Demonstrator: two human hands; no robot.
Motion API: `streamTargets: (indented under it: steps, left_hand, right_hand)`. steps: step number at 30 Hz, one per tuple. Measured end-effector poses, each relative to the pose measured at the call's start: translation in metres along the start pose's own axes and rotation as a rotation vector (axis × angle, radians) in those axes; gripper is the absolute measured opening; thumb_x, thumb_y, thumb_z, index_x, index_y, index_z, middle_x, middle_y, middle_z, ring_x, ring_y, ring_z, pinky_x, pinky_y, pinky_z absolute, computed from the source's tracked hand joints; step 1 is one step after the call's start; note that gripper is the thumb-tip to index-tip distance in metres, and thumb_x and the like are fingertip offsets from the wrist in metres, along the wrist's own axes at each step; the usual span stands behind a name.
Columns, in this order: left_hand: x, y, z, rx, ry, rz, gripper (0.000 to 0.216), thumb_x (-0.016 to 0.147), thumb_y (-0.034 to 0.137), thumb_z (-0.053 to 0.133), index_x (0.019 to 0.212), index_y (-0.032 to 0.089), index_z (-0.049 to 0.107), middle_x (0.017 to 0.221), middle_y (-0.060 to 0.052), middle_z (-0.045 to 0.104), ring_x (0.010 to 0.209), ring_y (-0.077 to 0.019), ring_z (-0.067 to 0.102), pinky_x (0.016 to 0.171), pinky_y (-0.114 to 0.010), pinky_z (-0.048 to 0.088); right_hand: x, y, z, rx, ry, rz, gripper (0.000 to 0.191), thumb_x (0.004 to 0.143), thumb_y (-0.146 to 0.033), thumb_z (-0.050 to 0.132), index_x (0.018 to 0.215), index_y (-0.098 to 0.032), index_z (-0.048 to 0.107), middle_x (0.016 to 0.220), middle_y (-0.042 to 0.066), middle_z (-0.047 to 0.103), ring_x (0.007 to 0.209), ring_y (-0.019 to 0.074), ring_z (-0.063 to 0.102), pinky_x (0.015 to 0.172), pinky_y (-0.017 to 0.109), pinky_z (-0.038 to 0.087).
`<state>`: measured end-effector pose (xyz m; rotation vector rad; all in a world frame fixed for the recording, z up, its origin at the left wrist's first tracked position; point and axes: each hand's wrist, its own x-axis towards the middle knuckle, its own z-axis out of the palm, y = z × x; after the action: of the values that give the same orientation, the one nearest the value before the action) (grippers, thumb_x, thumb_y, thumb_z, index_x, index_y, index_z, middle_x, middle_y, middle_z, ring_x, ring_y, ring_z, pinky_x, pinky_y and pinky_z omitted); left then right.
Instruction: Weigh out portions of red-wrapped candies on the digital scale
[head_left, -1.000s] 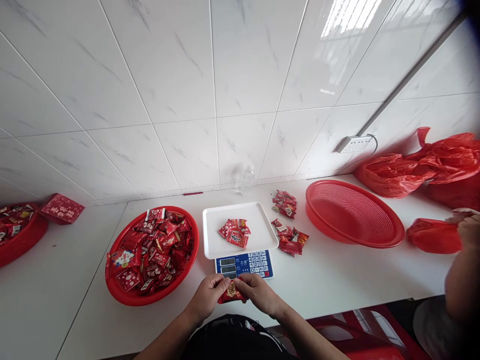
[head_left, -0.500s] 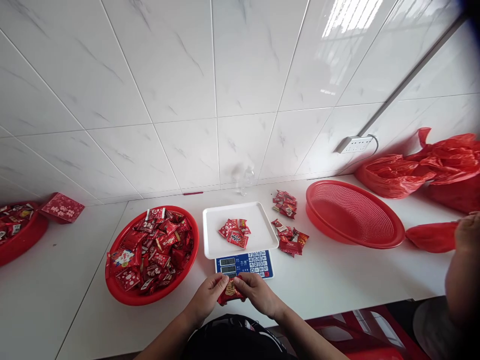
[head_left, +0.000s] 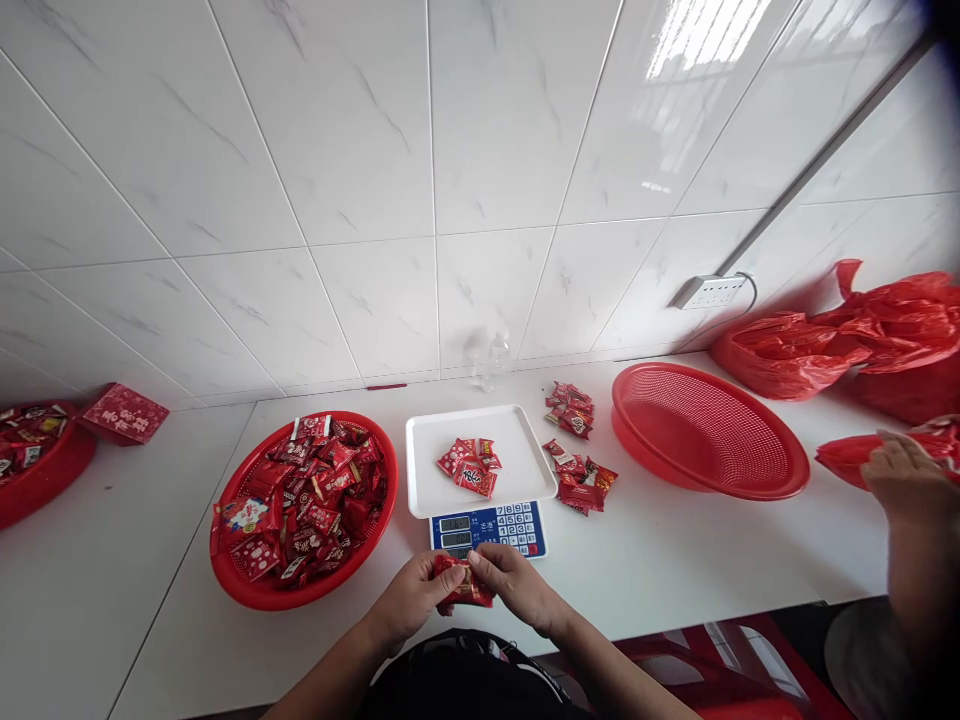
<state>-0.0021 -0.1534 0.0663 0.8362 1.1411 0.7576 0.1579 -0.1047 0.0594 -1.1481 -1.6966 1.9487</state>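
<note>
Between my left hand (head_left: 418,592) and my right hand (head_left: 511,580) is a red snack packet (head_left: 472,590), pinched by both just in front of the scale. The scale (head_left: 491,528) has a blue keypad panel and a white tray (head_left: 435,430) on top. Several small red wrapped sweets (head_left: 474,476) lie together on that tray. To my left stands a red basket (head_left: 225,580) heaped with red packets (head_left: 319,490). Right of the scale, two small piles of packets (head_left: 570,408) rest on the table.
A red colander (head_left: 675,440) sits at the right, with red plastic bags (head_left: 795,350) behind it. Another person's hand (head_left: 896,475) is on a red bag (head_left: 844,458). At far left are another basket (head_left: 45,490) and a red box (head_left: 126,412). A power strip (head_left: 709,291) is on the wall.
My left thumb has slid across the packet, which has tilted in my hands. The other person's hand has moved left and down onto the red bag.
</note>
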Motion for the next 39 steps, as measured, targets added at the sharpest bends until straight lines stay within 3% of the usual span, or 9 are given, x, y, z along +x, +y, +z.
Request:
streamTargets:
  steps: [4, 8, 12, 20, 26, 31, 35, 39]
  left_hand:
    - [0.000, -0.002, 0.000, 0.028, -0.011, -0.030, 0.037, 0.071, 0.051, 0.058, 0.071, 0.014, 0.053, 0.064, -0.001, 0.056, 0.056, -0.0095, 0.046, 0.054, -0.025, 0.036]
    - [0.001, -0.005, 0.001, 0.010, 0.009, -0.020, 0.039, 0.075, 0.053, 0.052, 0.071, 0.014, 0.052, 0.058, 0.002, 0.050, 0.051, -0.0081, 0.042, 0.054, -0.025, 0.034]
    - [0.001, -0.007, 0.000, -0.011, -0.034, -0.050, 0.039, 0.074, 0.053, 0.052, 0.073, 0.014, 0.052, 0.055, 0.003, 0.049, 0.051, -0.0083, 0.043, 0.055, -0.025, 0.034]
    - [0.002, -0.006, 0.002, -0.069, -0.014, -0.038, 0.038, 0.069, 0.052, 0.058, 0.072, 0.015, 0.055, 0.056, 0.003, 0.049, 0.053, -0.0095, 0.044, 0.059, -0.027, 0.036]
    - [0.007, -0.008, -0.002, -0.064, 0.101, -0.066, 0.039, 0.070, 0.053, 0.057, 0.075, 0.014, 0.056, 0.056, 0.003, 0.050, 0.052, -0.0086, 0.044, 0.058, -0.025, 0.034]
    - [0.009, -0.016, -0.011, -0.050, 0.192, -0.097, 0.040, 0.070, 0.055, 0.055, 0.076, 0.015, 0.054, 0.059, 0.003, 0.052, 0.054, -0.0090, 0.045, 0.057, -0.025, 0.034]
    - [0.008, -0.018, -0.017, -0.040, 0.248, -0.098, 0.036, 0.071, 0.053, 0.055, 0.074, 0.017, 0.050, 0.063, 0.003, 0.053, 0.057, -0.0090, 0.047, 0.058, -0.024, 0.035]
    - [0.009, -0.016, -0.028, 0.067, 0.326, -0.028, 0.034, 0.071, 0.051, 0.054, 0.075, 0.018, 0.052, 0.066, 0.002, 0.054, 0.060, -0.0103, 0.049, 0.059, -0.024, 0.037]
  right_hand:
    - [0.000, -0.001, -0.002, -0.090, -0.012, -0.003, 0.051, 0.076, -0.065, 0.041, 0.055, -0.019, 0.038, 0.052, -0.006, 0.033, 0.049, 0.0073, 0.028, 0.046, 0.021, 0.023]
    - [0.004, 0.002, -0.001, -0.160, 0.068, -0.012, 0.052, 0.075, -0.066, 0.039, 0.052, -0.020, 0.033, 0.052, -0.006, 0.030, 0.049, 0.0075, 0.025, 0.045, 0.022, 0.021]
    - [0.007, 0.006, -0.001, -0.199, 0.165, -0.028, 0.051, 0.076, -0.065, 0.036, 0.053, -0.020, 0.033, 0.052, -0.006, 0.031, 0.050, 0.0080, 0.027, 0.046, 0.022, 0.023]
    - [0.007, 0.005, 0.000, -0.152, 0.188, -0.028, 0.050, 0.077, -0.064, 0.039, 0.052, -0.020, 0.034, 0.051, -0.005, 0.034, 0.049, 0.0081, 0.029, 0.047, 0.023, 0.024]
    - [0.008, 0.009, 0.001, 0.076, 0.072, 0.027, 0.049, 0.073, -0.066, 0.044, 0.063, -0.018, 0.046, 0.055, -0.004, 0.048, 0.052, 0.0091, 0.042, 0.052, 0.023, 0.033]
    - [0.009, 0.015, -0.001, 0.106, 0.000, 0.097, 0.045, 0.071, -0.062, 0.052, 0.064, -0.018, 0.048, 0.058, -0.003, 0.052, 0.053, 0.0095, 0.047, 0.055, 0.024, 0.036]
    - [0.018, 0.020, -0.011, 0.062, 0.123, 0.159, 0.042, 0.071, -0.058, 0.052, 0.064, -0.017, 0.050, 0.055, -0.003, 0.052, 0.052, 0.0100, 0.047, 0.054, 0.025, 0.036]
    - [0.028, 0.012, -0.029, 0.127, 0.259, 0.114, 0.044, 0.072, -0.059, 0.050, 0.072, -0.016, 0.055, 0.061, -0.003, 0.055, 0.055, 0.0100, 0.049, 0.056, 0.025, 0.038]
